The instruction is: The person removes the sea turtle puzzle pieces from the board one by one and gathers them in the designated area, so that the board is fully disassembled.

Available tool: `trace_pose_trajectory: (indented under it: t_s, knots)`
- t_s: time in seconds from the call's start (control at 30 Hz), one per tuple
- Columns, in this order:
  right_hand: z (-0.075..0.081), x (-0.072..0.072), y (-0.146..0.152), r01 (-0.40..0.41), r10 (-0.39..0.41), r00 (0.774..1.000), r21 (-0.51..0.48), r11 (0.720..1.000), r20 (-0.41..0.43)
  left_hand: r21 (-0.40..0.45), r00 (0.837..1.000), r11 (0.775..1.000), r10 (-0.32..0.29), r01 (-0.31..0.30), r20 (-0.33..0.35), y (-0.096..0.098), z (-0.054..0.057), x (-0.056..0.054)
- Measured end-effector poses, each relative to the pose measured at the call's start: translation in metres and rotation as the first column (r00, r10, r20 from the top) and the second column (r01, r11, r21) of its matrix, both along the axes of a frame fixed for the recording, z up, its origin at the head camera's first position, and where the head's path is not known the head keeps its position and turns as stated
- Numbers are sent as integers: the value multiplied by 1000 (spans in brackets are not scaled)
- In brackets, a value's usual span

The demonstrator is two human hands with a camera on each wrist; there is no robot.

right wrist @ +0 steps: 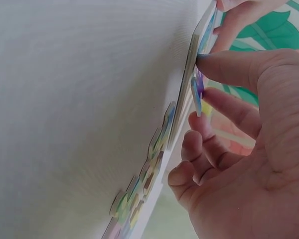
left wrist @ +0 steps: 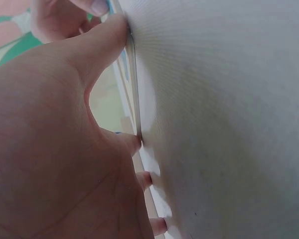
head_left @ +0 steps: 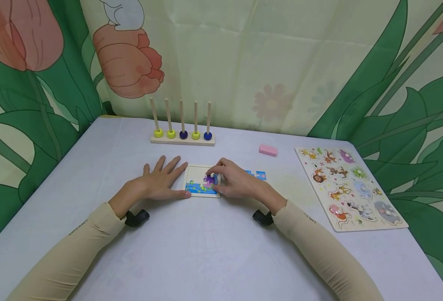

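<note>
Right hand (head_left: 238, 180) pinches piece (head_left: 210, 179) at frame (head_left: 196, 173) edge.

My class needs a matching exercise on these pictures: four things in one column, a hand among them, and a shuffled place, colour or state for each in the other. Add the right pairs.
Column 1
1. Left hand
2. Tray
3. Block
4. Animal board

Column 2
A. Plain pink all over
B. At the right side of the table
C. Fingers spread apart
D. Cream at the far side, blue along the near side

Right pairs: 1-C, 2-D, 3-A, 4-B
</note>
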State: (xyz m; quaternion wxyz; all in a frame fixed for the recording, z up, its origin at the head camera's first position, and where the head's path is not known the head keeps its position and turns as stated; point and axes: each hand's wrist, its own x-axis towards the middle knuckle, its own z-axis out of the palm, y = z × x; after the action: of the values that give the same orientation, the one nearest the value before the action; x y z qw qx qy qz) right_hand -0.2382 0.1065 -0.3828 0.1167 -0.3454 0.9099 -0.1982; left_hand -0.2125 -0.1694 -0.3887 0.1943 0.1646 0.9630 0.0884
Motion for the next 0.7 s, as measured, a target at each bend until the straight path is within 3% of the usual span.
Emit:
trace_pose_trajectory:
  t_s: [0.4,0.7]
  knots:
    - [2,1,1,11,-11,999,-20,1000,32,0,1000,1000,-1,1,-1,0,1,0]
    - [3,0,1,-7,7,1000,-14,1000,-1,-1,1000,1000,-6,6,-2,-1,0,0]
